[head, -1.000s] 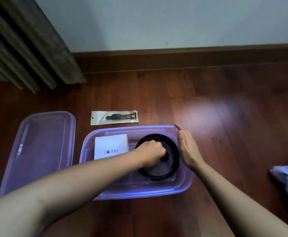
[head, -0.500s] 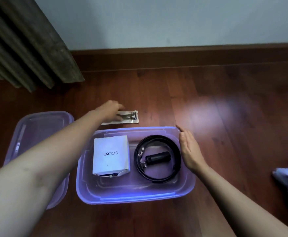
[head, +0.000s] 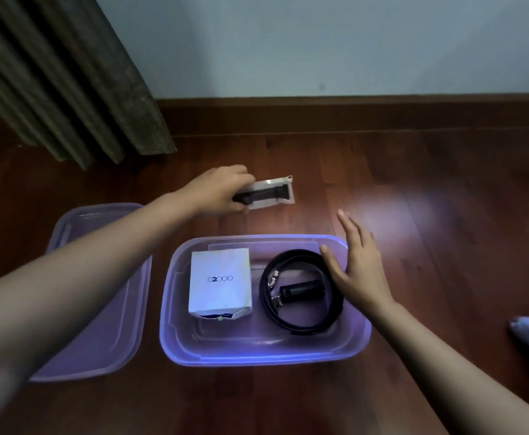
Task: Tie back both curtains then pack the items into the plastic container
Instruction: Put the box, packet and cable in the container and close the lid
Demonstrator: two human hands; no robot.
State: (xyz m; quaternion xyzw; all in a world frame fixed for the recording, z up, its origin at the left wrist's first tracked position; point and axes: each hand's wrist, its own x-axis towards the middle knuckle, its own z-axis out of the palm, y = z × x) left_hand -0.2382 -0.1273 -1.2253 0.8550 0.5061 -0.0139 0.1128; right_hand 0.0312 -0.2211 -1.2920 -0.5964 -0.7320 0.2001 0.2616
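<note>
Left hand (head: 222,191) now grips the lifted pouch (head: 272,193); right hand (head: 355,265) hovers, splayed flat.

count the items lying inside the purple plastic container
3: a white cardboard box on the left side, a coiled black belt on the right, and a small black cylinder lying within the coil. Something could be hidden under the box.

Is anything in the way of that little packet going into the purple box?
Nothing visible blocks it. The left hand holds the packet just behind the open container, whose lid lies off to the left. Only the right hand is over the right rim, above the belt.
</note>
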